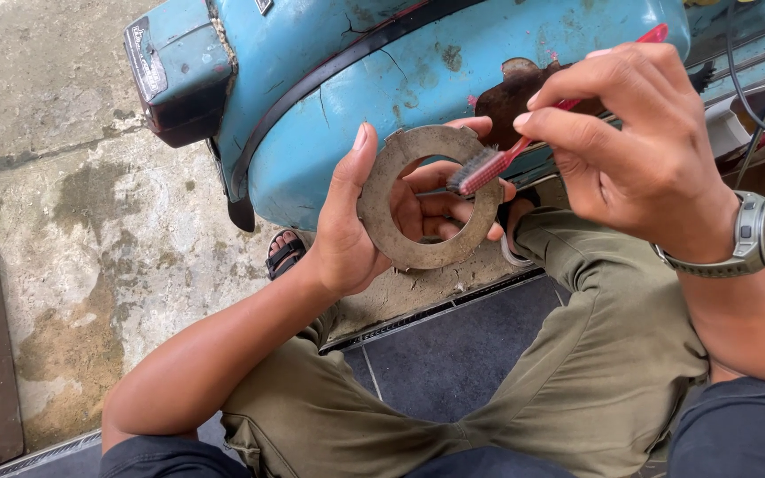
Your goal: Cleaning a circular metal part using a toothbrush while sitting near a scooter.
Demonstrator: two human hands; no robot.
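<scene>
My left hand (356, 230) holds a flat, dull grey metal ring (382, 208) upright, thumb along its left rim and fingers behind its hole. My right hand (639, 150), with a grey wristwatch (750, 239) on the wrist, grips a red toothbrush (524, 146) by its handle. The brush's worn grey bristles (471, 174) rest on the ring's right side, near its inner edge. Both hands hover above my knees, which are in olive trousers (595, 354).
Right behind the hands stands the worn light-blue rear body of a scooter (356, 80) with its tail lamp (174, 75). Black cables (754, 71) hang at the top right. A stained concrete floor (73, 221) lies to the left, with a dark step (462, 354) under my legs and my sandalled foot (287, 252).
</scene>
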